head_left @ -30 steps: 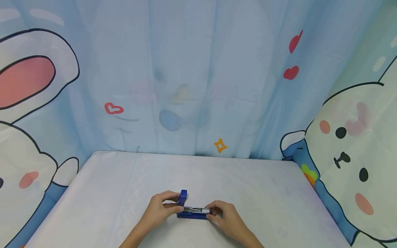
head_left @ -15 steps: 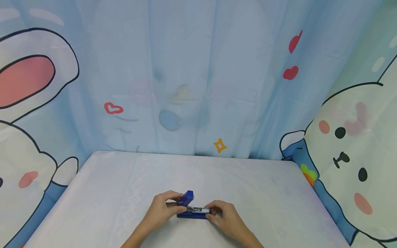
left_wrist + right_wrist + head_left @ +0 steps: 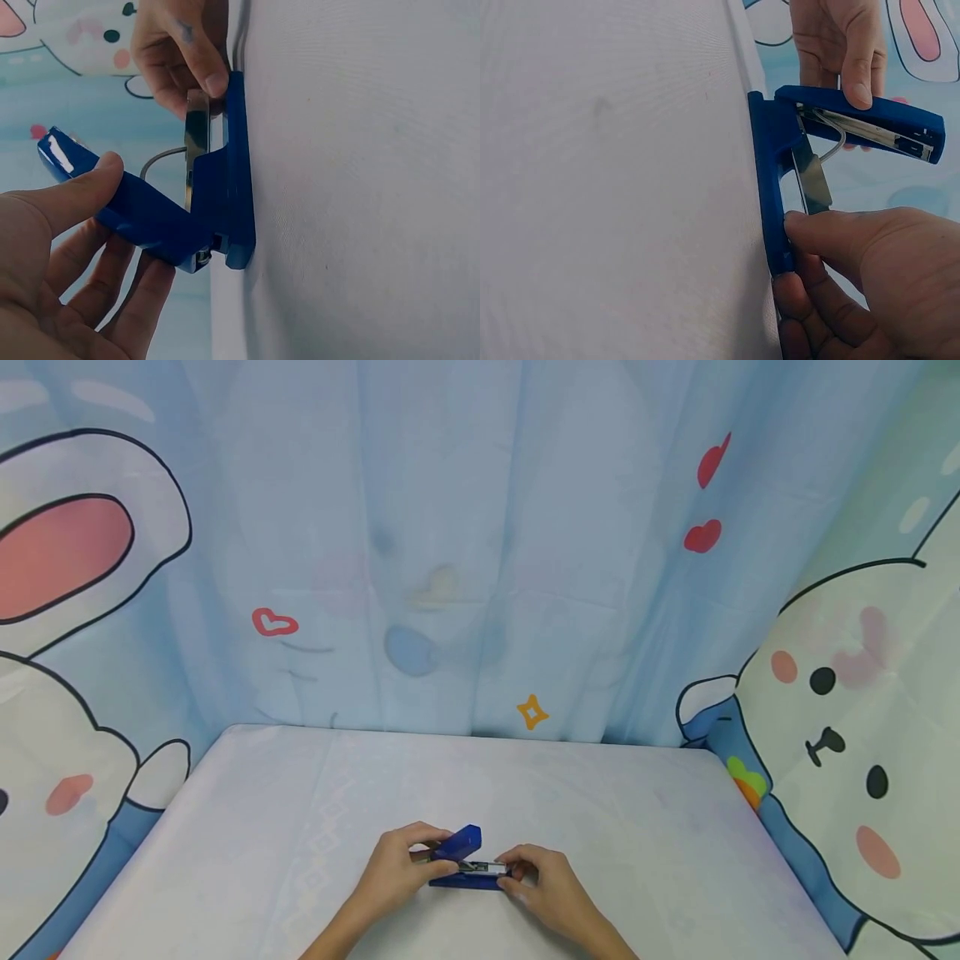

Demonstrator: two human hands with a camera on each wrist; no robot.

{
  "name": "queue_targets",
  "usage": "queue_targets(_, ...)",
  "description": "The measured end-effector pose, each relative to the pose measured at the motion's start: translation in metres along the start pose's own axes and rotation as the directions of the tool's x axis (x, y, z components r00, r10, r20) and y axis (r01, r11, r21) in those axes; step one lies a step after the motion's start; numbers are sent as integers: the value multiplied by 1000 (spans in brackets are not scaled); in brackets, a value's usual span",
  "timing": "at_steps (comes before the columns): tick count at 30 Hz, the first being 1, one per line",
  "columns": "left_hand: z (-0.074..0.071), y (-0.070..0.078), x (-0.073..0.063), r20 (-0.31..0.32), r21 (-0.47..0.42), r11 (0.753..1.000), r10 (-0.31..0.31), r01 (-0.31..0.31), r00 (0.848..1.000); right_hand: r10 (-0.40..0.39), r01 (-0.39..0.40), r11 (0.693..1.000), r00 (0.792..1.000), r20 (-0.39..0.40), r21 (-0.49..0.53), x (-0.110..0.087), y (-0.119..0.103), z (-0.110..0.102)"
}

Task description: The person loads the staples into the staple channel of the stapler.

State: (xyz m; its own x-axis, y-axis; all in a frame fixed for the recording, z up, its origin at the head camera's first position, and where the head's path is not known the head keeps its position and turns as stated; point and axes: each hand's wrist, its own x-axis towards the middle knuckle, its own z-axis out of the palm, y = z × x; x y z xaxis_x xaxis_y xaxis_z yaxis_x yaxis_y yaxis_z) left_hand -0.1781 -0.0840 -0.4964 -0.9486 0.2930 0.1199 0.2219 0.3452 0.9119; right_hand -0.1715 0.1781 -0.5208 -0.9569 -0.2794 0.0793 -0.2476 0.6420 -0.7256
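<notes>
1. While the stapler (image 3: 468, 883) is kept on the table (image 3: 637, 818), its top (image 3: 150, 217) is tipped lower than before.
2. The top is held by the left hand (image 3: 401, 870), the base (image 3: 768, 187) pinched by the right hand (image 3: 546, 887).
3. So both parts are brought closer, but not pressed together.

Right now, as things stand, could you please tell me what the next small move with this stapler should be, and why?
I'd probably lower the stapler cover: the left hand grips it, tilted open above the metal rail, while the right hand holds the base.
</notes>
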Motion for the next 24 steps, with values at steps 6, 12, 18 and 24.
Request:
queue_targets(6,4,2,0,-5,72,997,28,-27,1000,4,-4,1000,1000,-1,-9,0,0,0)
queue_targets(12,7,-1,2,-7,138,990,22,-21,1000,-1,1,1000,1000,-4,-9,1,0,0)
queue_targets(18,8,-1,2,-1,154,988,14,-14,1000,6,-6,1000,1000,4,-13,0,1,1)
queue_targets(24,9,0,3,-1,165,986,9,-9,1000,1,-1,1000,1000,6,-4,1,2,0)
